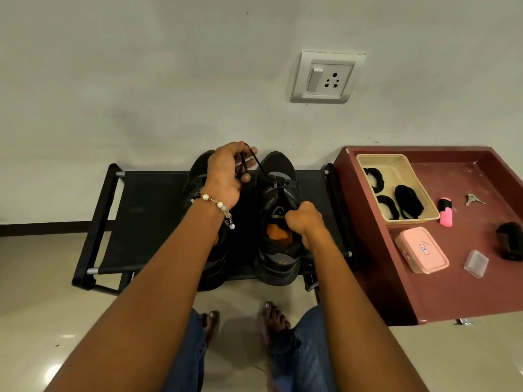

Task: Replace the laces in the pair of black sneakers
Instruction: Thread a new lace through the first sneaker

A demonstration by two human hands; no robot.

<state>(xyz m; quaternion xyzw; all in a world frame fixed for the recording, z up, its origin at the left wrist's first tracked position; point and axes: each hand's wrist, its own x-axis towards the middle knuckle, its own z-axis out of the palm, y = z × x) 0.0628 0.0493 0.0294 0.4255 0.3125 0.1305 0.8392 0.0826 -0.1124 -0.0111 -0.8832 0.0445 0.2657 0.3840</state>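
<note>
Sneakers sit side by side on a low black rack (147, 210) against the wall, heels toward the person, which puts the lacing within easy reach of both arms. Beside it, a dark red counter (402, 278) stands close on the right, so spare laces are only a short reach away.

The right sneaker (278, 250) is the one being worked on. The right hand (304, 220) is curled tight on the tongue or collar near the opening, likely to pin the shoe down while the lace is drawn. The left sneaker (198, 176) lies mostly under the left forearm, and its lacing cannot be seen.

The left hand (229, 171) is raised over the toes, fingers closed round a black lace (259, 166) that runs taut down to the right sneaker's eyelets; pulling up and away would slide it free. Whether this is an old lace coming out or a new one going in is not clear.

On the counter, a cream tray (396, 161) holds three black bundles (407, 200) that look like coiled laces, though dark and small. Near it lie a pink box (421, 250), a pink marker (445, 212), a clear case (477, 263) and keys (474, 199). A dark object at the right edge is cut off and unidentifiable.
</note>
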